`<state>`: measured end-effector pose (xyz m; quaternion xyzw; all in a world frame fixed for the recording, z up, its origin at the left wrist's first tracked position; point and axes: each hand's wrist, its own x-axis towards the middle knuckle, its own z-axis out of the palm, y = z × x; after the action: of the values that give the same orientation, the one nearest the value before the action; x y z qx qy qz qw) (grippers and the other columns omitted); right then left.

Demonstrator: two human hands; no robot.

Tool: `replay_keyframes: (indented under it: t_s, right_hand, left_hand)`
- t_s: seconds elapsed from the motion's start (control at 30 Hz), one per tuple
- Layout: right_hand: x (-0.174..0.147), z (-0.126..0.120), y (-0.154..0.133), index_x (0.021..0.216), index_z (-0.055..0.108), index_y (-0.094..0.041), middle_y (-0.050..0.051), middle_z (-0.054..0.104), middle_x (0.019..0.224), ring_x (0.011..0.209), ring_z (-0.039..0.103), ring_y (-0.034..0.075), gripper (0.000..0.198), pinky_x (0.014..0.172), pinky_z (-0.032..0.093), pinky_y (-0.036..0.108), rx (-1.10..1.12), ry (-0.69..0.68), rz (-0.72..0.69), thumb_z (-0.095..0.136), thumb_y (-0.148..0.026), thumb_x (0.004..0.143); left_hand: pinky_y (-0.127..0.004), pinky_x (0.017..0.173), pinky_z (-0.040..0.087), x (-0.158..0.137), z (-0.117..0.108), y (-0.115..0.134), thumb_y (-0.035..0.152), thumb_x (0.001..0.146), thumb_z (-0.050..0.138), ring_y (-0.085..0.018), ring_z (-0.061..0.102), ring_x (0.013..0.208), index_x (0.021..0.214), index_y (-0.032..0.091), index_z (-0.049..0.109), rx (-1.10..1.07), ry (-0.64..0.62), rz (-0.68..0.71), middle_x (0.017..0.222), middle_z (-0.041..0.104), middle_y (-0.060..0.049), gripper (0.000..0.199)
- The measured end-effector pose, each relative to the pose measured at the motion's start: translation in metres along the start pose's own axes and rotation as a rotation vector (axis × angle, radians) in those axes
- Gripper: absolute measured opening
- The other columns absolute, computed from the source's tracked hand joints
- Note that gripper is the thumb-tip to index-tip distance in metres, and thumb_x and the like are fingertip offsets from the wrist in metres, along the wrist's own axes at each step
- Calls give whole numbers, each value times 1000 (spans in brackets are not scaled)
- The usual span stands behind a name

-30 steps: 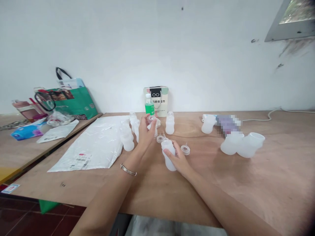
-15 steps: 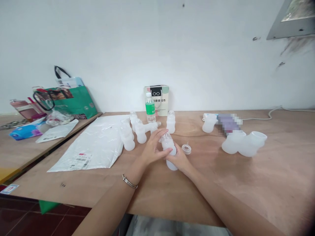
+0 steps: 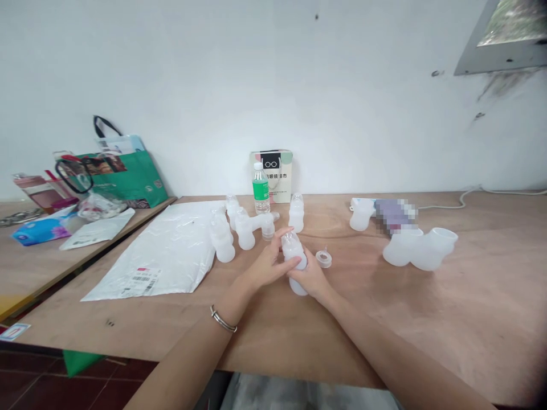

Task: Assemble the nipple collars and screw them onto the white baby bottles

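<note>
Between my hands is a frosted white baby bottle [image 3: 298, 286] with a clear domed cap, tilted slightly on the wooden table. My left hand [image 3: 271, 263] grips its upper left side, the fingers reaching over the cap and the thumb lying across the front. From the right, my right hand [image 3: 313, 276] wraps around the body, its thumb on the front. Just right of the bottle lies a translucent bottle collar [image 3: 323, 262] with a small tip sticking up. Behind it stands another capped bottle [image 3: 296, 213].
Several capped bottles [image 3: 223, 245] stand beside a white plastic mailer [image 3: 158, 250]. A green-labelled water bottle [image 3: 261, 191] and a paper bag [image 3: 282, 176] are at the wall. Open bottle bodies [image 3: 431, 253] stand at the right, near a blurred purple item [image 3: 391, 213].
My left fingers have shifted slightly around the cap, and more of the clear cap shows. Both hands stay on the baby bottle. The camera view has shifted a little.
</note>
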<state>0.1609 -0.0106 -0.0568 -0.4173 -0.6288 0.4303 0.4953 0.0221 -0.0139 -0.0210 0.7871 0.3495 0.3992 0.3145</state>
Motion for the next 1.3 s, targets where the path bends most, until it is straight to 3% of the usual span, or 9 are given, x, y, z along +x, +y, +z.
replay_keyframes:
  t_s: [0.17,0.4,0.6,0.8,0.9,1.1,1.17,1.23,1.3]
  right_hand:
    - [-3,1,2,97,37,-21,5,59,97,85,59,22,49,74,49,36,-43,62,24,66,-23,58]
    - [-10,3,5,115,28,-21,11,55,116,103,59,23,58,83,48,38,-167,-173,-57,64,-27,70]
    - [-10,-2,9,120,44,-21,9,56,122,115,53,23,47,95,43,40,-295,-280,-139,60,-28,76]
    - [-10,-2,7,107,57,-21,6,64,103,87,61,20,31,74,49,35,-403,-226,-150,58,-32,78]
    - [-10,-2,2,100,59,-21,4,65,97,85,61,18,22,73,48,31,-389,-189,-183,55,-31,80]
    - [-3,-22,-15,84,58,-21,3,64,82,77,59,17,15,73,47,31,-389,114,-354,48,-33,85]
    - [3,-42,-23,89,56,-21,6,63,87,83,59,20,16,78,47,36,-456,348,-412,47,-33,86]
    - [9,-70,-29,100,52,-21,10,59,101,100,55,24,19,89,42,43,-566,693,-542,48,-32,85]
    - [15,-103,-31,114,46,-17,17,50,116,114,47,28,37,96,36,48,-669,1032,-643,53,-31,81]
  left_hand:
    - [-38,92,46,-2,-5,10,35,85,53,-21,55,107,141,27,12,60,-56,-68,125,49,-9,69]
    - [-39,84,48,-2,-24,9,40,84,52,-25,60,97,141,26,16,477,4,10,114,58,-8,69]
    - [-37,76,49,1,-36,-14,39,81,56,-25,62,87,139,26,22,887,178,48,104,61,-6,69]
    - [-38,82,49,3,-43,-25,36,79,60,-27,55,100,130,18,37,1047,488,84,112,52,-13,58]
    - [-42,85,47,5,-43,-30,33,79,60,-29,52,104,129,15,38,1085,547,112,113,51,-15,57]
    - [-45,85,45,5,-43,-35,36,81,57,-33,49,109,136,13,29,1108,631,13,119,51,-19,66]
    - [-49,89,41,4,-40,-33,40,81,57,-36,45,115,137,14,29,1110,696,33,127,45,-21,67]
    - [-51,95,36,3,-35,-30,41,81,56,-36,39,122,136,15,29,1088,732,132,132,40,-21,66]
    - [-48,100,33,3,-27,-26,37,83,55,-33,38,125,136,17,29,1041,673,264,132,41,-19,62]
